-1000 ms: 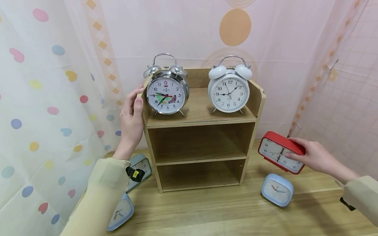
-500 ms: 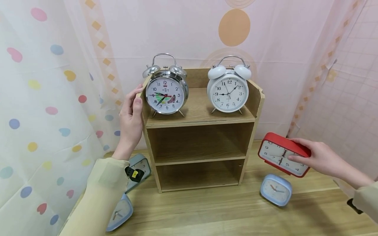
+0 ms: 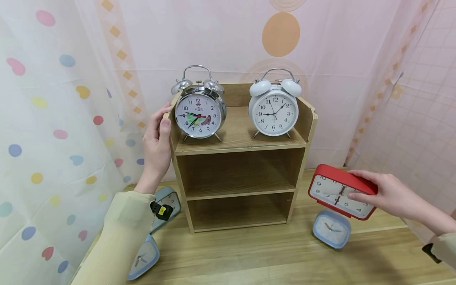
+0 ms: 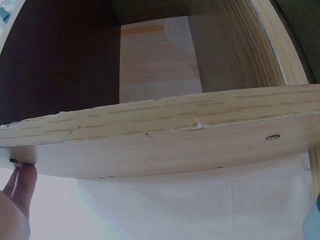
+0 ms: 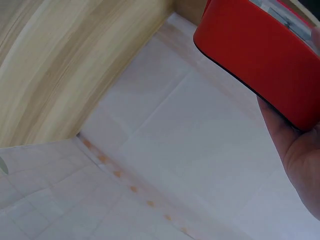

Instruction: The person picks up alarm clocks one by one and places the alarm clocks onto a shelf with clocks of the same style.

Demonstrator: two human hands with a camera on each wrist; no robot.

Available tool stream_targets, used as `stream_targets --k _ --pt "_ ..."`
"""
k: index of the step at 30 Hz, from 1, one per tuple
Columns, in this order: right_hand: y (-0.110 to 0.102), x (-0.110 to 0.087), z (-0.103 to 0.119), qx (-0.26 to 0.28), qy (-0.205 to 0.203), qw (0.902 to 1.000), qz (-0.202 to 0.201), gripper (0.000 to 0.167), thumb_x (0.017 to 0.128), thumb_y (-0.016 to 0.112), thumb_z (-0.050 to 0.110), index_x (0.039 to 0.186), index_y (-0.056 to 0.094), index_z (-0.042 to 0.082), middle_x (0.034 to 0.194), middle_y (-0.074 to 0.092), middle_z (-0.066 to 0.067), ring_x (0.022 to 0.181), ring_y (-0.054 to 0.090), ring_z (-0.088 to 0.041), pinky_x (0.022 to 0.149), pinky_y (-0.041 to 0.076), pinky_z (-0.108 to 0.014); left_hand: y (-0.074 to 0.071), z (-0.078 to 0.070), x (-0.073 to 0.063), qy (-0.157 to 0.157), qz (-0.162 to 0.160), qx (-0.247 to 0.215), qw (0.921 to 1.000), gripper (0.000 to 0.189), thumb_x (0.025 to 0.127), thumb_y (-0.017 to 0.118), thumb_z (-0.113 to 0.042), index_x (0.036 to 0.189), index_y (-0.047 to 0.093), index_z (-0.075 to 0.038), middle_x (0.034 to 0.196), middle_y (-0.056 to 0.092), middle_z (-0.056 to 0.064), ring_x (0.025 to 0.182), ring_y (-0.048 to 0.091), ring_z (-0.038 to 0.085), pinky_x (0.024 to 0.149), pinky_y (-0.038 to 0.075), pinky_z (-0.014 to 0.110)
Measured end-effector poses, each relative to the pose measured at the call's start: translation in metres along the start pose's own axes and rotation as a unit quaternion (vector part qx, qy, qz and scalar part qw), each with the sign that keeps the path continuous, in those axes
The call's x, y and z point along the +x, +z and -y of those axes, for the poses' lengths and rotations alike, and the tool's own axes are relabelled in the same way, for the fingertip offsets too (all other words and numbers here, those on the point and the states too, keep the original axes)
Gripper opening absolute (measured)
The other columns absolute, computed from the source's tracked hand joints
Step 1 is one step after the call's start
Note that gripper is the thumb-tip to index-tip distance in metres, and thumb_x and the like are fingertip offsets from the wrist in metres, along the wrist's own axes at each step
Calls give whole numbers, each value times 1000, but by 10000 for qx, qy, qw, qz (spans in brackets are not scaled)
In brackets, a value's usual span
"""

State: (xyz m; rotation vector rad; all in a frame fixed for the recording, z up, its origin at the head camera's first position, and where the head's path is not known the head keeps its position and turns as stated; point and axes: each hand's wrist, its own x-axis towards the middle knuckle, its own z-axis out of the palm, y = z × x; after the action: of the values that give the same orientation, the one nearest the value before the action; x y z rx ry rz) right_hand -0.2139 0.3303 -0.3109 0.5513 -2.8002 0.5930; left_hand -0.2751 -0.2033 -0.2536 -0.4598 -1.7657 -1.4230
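A small wooden shelf unit (image 3: 238, 149) stands on the table. My left hand (image 3: 156, 152) rests against the outside of its left side panel (image 4: 150, 150), where the left wrist view shows the fingertips touching the wood. On the top board are a silver twin-bell alarm clock (image 3: 199, 114) at left and a white twin-bell alarm clock (image 3: 274, 114) at right. My right hand (image 3: 395, 196) holds a red rectangular clock (image 3: 335, 192) above the table, thumb on its face; its red casing (image 5: 260, 55) fills the upper right of the right wrist view. Below it lies a light-blue clock (image 3: 331, 229).
To the left, partly behind the forearm, lie a grey-green clock (image 3: 171, 200) and another blue clock (image 3: 146, 257). Patterned curtains (image 3: 228, 47) enclose the table (image 3: 249, 257) at the back and sides.
The red clock has moved slightly lower with my right hand, closer to the light-blue clock in the head view. My left hand stays against the shelf.
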Motion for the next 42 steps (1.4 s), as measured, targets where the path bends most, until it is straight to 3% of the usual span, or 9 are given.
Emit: stream_targets --k 13,20,27,42 --pt "-2 -3 5 123 -360 9993 -25 63 83 88 16 137 62 -2 92 76 2 72 57 8 59 51 -20 0 0 0 23 23 -69 10000 39 110 46 -22 144 57 -5 161 54 8 155 46 17 130 37 29" --pt "-4 -6 8 -10 -796 9966 -202 61 80 90 16 134 66 3 84 70 12 69 53 9 58 45 -19 -1 -1 0 25 29 -56 10000 39 110 46 -22 144 57 -5 161 54 7 155 46 16 129 37 28" --pt "-2 -7 19 216 -864 9960 -94 57 82 90 18 133 67 9 85 70 17 70 56 7 59 48 -19 -1 0 0 28 15 2 10000 39 110 46 -22 143 58 -5 161 54 11 155 47 16 129 37 27" --pt "4 -3 43 503 -1289 9904 -74 60 81 91 18 135 67 11 90 71 18 75 60 7 62 51 -18 -1 -2 0 65 0 74 10000 38 110 46 -22 143 58 -6 160 56 6 154 48 16 128 37 25"
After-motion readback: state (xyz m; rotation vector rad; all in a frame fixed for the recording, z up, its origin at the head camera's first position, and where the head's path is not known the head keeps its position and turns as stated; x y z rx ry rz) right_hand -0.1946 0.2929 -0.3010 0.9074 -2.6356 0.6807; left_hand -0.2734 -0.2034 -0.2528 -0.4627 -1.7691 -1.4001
